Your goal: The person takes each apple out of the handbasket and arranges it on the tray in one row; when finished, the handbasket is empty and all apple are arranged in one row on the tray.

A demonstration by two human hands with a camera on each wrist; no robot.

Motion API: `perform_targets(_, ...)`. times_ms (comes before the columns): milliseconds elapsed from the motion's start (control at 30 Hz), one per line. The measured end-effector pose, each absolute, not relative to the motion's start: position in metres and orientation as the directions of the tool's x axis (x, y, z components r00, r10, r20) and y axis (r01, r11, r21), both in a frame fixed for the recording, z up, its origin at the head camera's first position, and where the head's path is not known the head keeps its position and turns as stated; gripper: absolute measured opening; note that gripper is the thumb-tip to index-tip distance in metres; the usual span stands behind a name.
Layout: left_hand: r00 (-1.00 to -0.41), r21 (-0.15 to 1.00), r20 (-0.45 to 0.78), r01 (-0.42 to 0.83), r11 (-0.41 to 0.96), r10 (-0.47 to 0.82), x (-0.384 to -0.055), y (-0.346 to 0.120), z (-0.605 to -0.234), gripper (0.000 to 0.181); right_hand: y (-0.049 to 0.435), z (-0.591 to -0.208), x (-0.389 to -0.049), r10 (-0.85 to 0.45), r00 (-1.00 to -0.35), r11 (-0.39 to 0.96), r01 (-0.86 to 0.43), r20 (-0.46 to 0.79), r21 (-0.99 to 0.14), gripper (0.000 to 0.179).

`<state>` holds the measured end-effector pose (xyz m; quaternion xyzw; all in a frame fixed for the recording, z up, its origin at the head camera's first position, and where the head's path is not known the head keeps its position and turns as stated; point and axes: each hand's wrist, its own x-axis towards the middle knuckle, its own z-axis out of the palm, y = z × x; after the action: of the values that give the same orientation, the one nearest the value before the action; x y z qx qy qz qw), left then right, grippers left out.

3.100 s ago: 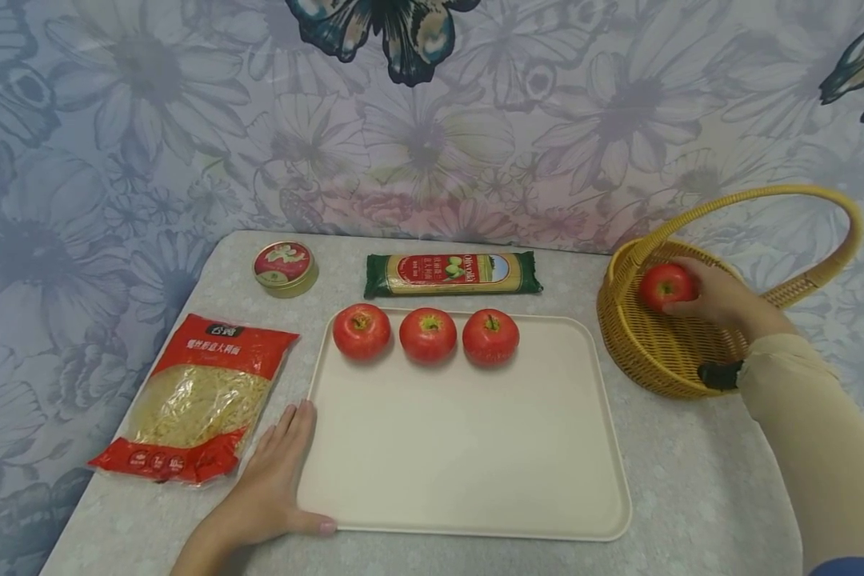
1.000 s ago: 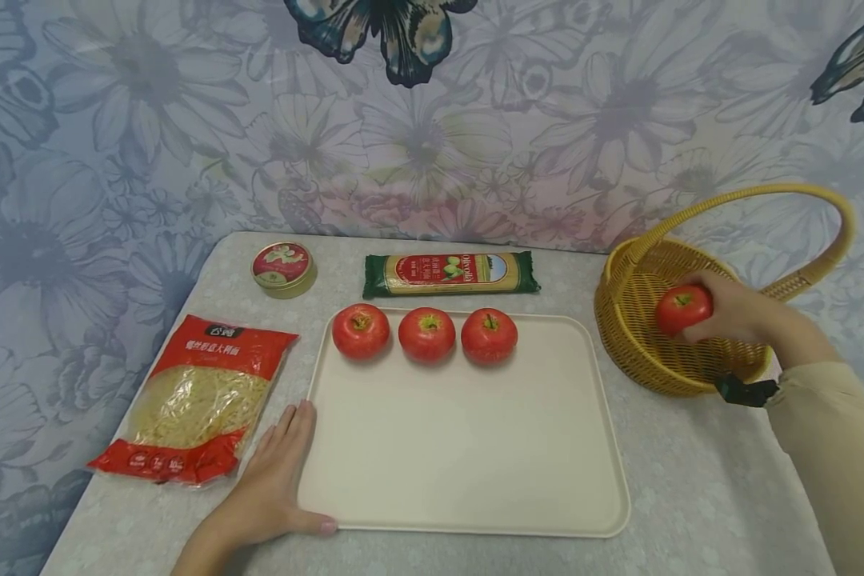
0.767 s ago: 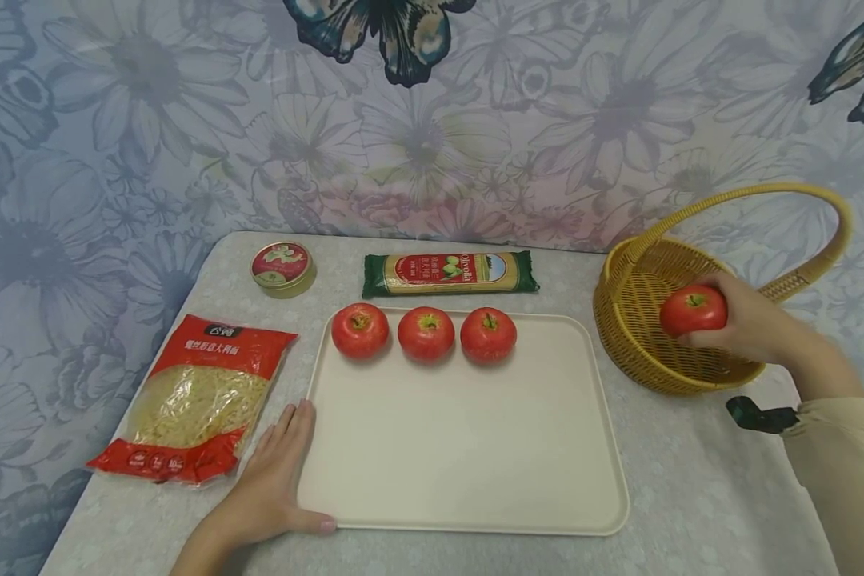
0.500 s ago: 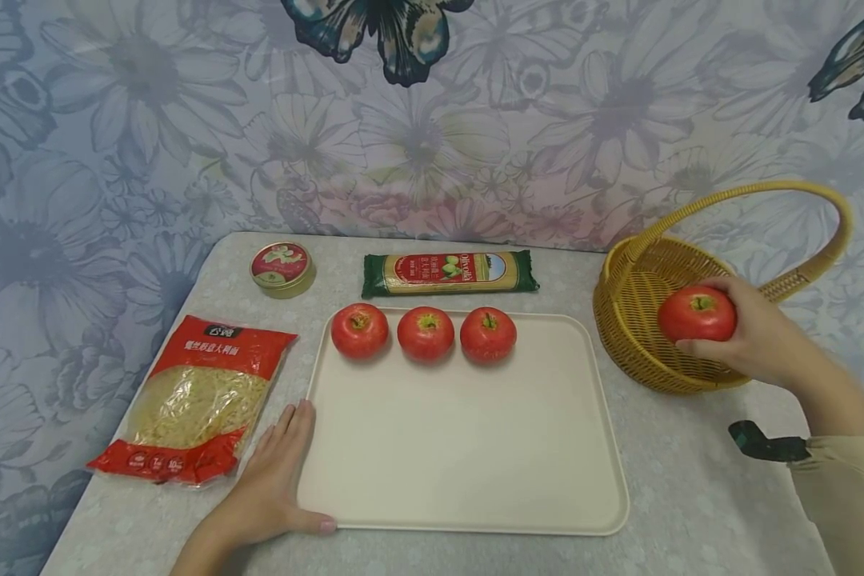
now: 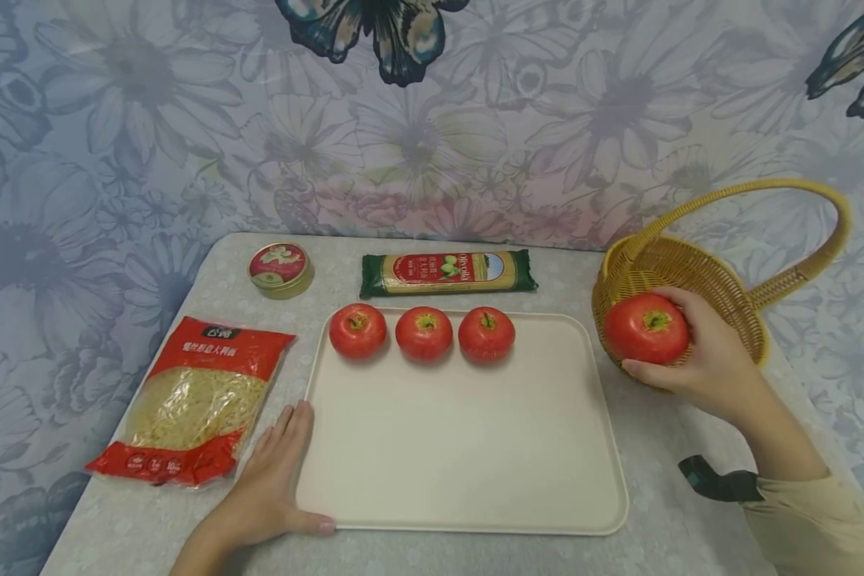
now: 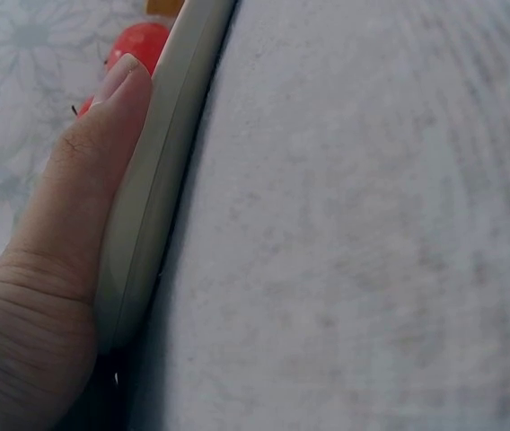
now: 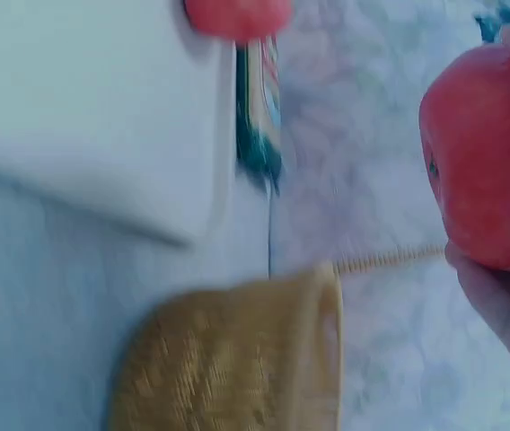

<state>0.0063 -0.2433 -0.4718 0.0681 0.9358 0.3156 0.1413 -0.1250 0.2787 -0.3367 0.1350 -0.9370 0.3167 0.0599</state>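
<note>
My right hand [image 5: 713, 364] grips a red tomato [image 5: 646, 328] between thumb and fingers, above the near left rim of a yellow wicker basket [image 5: 720, 280]. In the right wrist view that tomato [image 7: 484, 157] is at the right edge. Three more tomatoes stand in a row along the far edge of a cream tray: a left one [image 5: 358, 331], a middle one [image 5: 423, 334] and a right one [image 5: 486, 334]. With straight fingers my left hand [image 5: 270, 472] rests against the near left corner of the tray [image 5: 468, 448]; in the left wrist view its thumb [image 6: 84, 171] lies along the rim.
A red bag of pasta [image 5: 194, 400] lies left of the tray. Behind are a round tin [image 5: 281, 270] and a green-ended pasta packet [image 5: 450, 273]. The basket's tall handle [image 5: 763, 188] arches up and back. A patterned wall covering [image 5: 432, 144] borders the table.
My right hand has lifted the tomato out of the basket's inside and brought it left and nearer, over the rim. My left hand and the three tomatoes on the tray have stayed put.
</note>
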Motion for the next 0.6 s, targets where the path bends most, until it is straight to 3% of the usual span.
perform_targets(233,-0.945,0.603,-0.256,0.007,0.797,0.202,0.005,-0.243,-0.472,0.155,0.241,-0.361,-0.122,-0.261,-0.951,0.709,-0.307,0.168,-0.635,0.090)
perform_targets(600,-0.951,0.614,-0.227,0.029,0.789,0.211,0.007,-0.242,-0.469,0.155,0.208,-0.413,-0.139,-0.194,-0.980,0.715,-0.176,0.050,-0.677,0.094)
